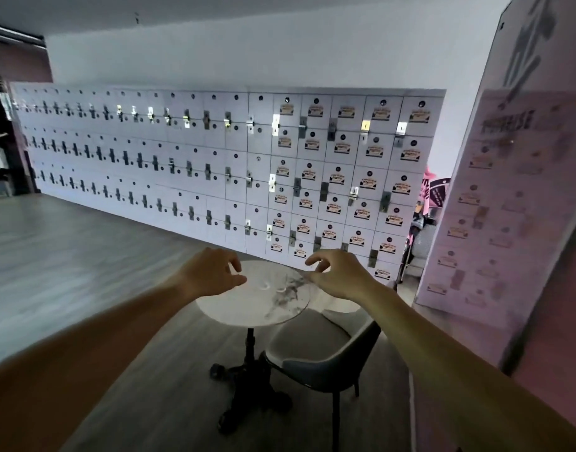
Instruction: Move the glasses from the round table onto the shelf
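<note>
A: Starting at the left, what are we seeing?

B: We are looking across a grey wooden floor [68,256] that is running far back to a long wall of white lockers [215,158]. The lockers at the right end are carrying small printed stickers.

A: And our left hand [211,272]?

B: We are holding it out over the near left edge of the round tabletop [247,308]. Its fingers [233,261] are hanging loosely curled with the thumb apart from them, and they are gripping nothing.

A: Where are the glasses [273,287]?

B: We are making out only two faint curved glints near the middle of the pale marbled tabletop, between our two hands. They are too blurred for us to say more, so we cannot tell exactly how they are lying.

A: And the right hand [339,275]?

B: We are reaching it over the far right rim of the tabletop. Its fingers [316,257] are bending loosely downward with a gap between them and the thumb, and they are holding nothing.

A: What is standing further right?

B: A grey chair [312,353] is sitting just beside the table's black pedestal base [250,370], tucked partly under the tabletop. At the far right a tall white panel [508,190] with blurred print is leaning toward us.
</note>
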Demonstrator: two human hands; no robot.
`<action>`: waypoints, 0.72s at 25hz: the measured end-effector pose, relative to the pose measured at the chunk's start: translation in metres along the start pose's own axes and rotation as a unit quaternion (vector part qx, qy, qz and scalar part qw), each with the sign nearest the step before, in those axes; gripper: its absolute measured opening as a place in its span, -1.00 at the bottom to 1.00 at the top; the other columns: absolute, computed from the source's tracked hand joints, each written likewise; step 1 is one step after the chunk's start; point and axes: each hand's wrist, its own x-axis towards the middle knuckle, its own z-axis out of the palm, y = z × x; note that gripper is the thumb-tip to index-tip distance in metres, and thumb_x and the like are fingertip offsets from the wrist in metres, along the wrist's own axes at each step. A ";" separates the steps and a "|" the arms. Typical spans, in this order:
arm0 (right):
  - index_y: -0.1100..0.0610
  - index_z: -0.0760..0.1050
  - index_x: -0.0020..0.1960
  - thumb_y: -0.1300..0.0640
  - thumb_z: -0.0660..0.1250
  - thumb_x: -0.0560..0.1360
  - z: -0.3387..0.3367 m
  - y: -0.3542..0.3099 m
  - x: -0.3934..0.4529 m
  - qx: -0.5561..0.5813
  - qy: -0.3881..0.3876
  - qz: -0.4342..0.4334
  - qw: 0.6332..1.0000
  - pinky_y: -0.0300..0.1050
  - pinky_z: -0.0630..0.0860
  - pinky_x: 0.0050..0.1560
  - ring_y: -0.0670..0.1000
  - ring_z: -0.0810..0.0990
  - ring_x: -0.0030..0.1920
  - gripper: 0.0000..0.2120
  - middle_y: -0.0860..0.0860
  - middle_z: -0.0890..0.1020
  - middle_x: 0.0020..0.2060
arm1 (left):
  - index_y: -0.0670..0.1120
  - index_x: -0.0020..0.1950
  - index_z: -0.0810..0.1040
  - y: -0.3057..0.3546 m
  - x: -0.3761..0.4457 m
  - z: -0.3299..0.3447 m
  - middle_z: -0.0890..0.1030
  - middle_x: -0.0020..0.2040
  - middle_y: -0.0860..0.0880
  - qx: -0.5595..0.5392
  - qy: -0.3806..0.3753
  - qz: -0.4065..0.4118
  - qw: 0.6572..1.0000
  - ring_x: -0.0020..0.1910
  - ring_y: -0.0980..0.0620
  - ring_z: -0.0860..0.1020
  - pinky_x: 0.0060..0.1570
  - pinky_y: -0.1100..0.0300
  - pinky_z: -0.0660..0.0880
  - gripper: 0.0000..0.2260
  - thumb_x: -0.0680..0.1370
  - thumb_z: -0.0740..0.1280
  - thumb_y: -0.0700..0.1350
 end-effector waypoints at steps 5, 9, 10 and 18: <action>-0.06 0.58 0.16 -0.11 0.42 0.46 0.031 0.009 0.093 0.001 -0.004 0.004 1.000 -0.27 0.41 -0.24 -0.12 0.59 -0.13 -0.70 -0.08 0.65 -0.06 | 0.02 0.02 0.64 -0.049 0.081 0.019 0.69 -0.12 0.05 0.001 -0.012 -0.004 1.000 -0.08 0.06 0.62 -0.07 0.19 0.46 -0.77 0.44 0.46 0.10; -0.03 0.57 0.20 -0.08 0.41 0.48 0.059 0.032 0.177 0.001 -0.019 0.007 1.000 -0.26 0.40 -0.24 -0.06 0.58 -0.09 -0.67 -0.03 0.64 0.01 | 0.01 0.00 0.65 -0.092 0.152 0.045 0.66 -0.11 0.04 0.008 -0.018 -0.011 1.000 -0.11 0.06 0.59 -0.12 0.19 0.44 -0.77 0.43 0.47 0.09; -0.02 0.58 0.20 -0.08 0.41 0.47 0.065 0.039 0.200 -0.003 -0.017 0.004 1.000 -0.25 0.40 -0.23 -0.04 0.59 -0.08 -0.67 -0.03 0.64 0.01 | 0.00 -0.01 0.66 -0.102 0.172 0.052 0.65 -0.13 0.04 0.009 -0.017 -0.012 1.000 -0.13 0.06 0.57 -0.14 0.20 0.41 -0.77 0.42 0.48 0.08; 0.00 0.61 0.14 0.00 0.37 0.47 0.107 0.101 0.401 -0.003 -0.031 -0.002 0.999 -0.35 0.33 -0.28 -0.14 0.54 -0.15 -0.73 -0.10 0.61 -0.10 | 0.04 -0.05 0.66 -0.170 0.354 0.110 0.64 -0.12 0.05 0.001 -0.033 -0.044 0.998 -0.10 0.06 0.60 -0.12 0.19 0.46 -0.79 0.39 0.47 0.09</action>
